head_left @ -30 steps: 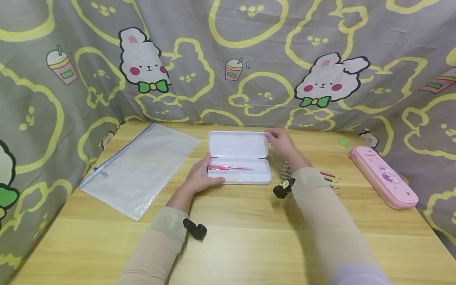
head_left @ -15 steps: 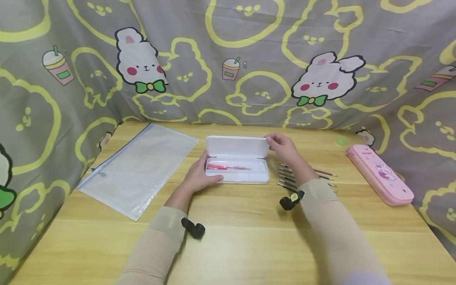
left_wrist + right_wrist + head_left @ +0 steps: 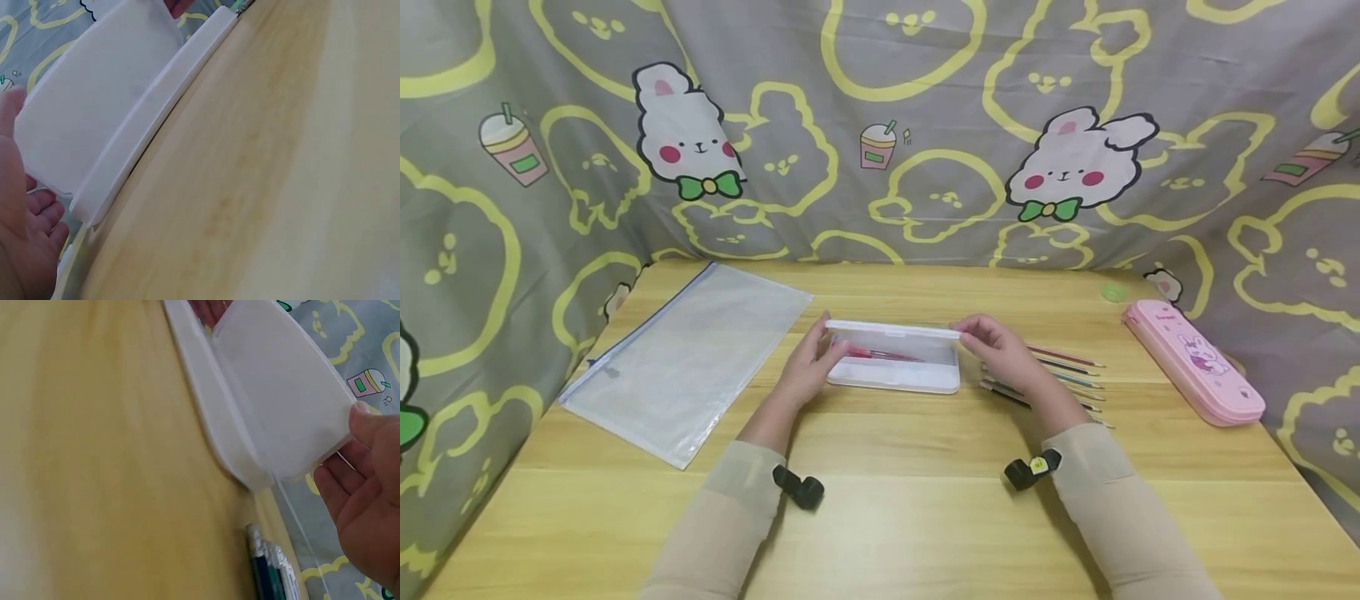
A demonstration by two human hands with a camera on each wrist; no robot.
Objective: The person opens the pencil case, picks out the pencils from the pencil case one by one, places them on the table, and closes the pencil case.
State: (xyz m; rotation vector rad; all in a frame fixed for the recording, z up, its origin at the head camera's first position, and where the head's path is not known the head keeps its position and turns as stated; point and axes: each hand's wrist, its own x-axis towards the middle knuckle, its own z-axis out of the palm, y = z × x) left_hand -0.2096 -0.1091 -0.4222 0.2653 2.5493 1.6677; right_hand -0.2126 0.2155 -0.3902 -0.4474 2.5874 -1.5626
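Note:
A white pencil box [image 3: 895, 387] lies on the table, its hinged lid [image 3: 892, 330] tilted forward, partly closed over the tray. Inside, a slim red and clear pen-like item [image 3: 880, 354] shows below the lid. My right hand [image 3: 1000, 350] pinches the lid's right corner, thumb in front and fingers behind, plain in the right wrist view. At the box's left end is my left hand [image 3: 805, 362], its thumb raised beside the lid's edge. In the left wrist view, the fingers [image 3: 47, 215] of that hand lie loosely bent by the lid's lower corner.
Several pencils [image 3: 1067, 367] lie beside my right hand. A pink zipped pencil case [image 3: 1195, 362] is farther right, with a small green round item [image 3: 1113, 292] behind it. On the left lies a clear zip pouch [image 3: 688, 367]. A patterned curtain [image 3: 925, 125] borders the table.
The lid has swung forward and down from upright, my right hand moving toward me with it. My left thumb has risen from the box's front edge to the lid's left side.

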